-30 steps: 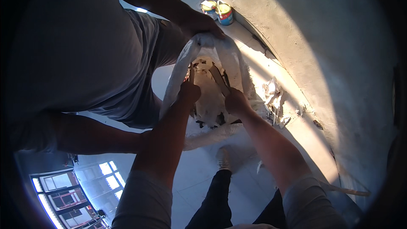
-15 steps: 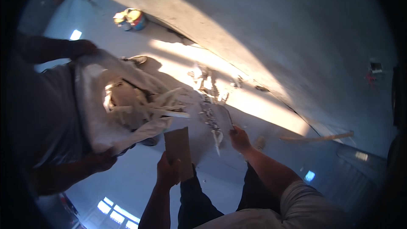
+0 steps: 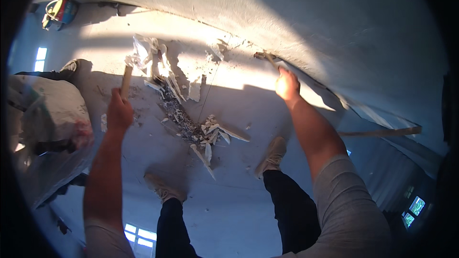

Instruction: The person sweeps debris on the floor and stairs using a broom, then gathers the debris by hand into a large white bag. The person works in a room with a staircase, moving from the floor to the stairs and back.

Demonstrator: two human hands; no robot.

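Observation:
My left hand [image 3: 119, 113] is closed around a flat piece of cardboard-brown board [image 3: 126, 81], seen nearly edge-on above the floor. Stretched out towards the foot of the wall, my right hand [image 3: 288, 85] grips a tool with a pale handle [image 3: 271, 60]; its dark end is too small to make out. Between my hands on the floor lies a rubble heap [image 3: 181, 119] of grey crumbs and white broken strips. Crumpled clear plastic and pale strips [image 3: 150, 57] lie at its far end, just beyond the board.
A co-worker at the left is beside a pale, bulging sack [image 3: 55, 110]. A coloured bucket [image 3: 61, 12] stands far left by the wall [image 3: 306, 14]. A wooden strip [image 3: 380, 133] lies at the right. My shoes [image 3: 165, 188] are just short of the rubble.
My right hand has moved away from the sack towards the wall, and my left hand has moved left and forward with the board. The co-worker's sack, held open before, is now lower and further left.

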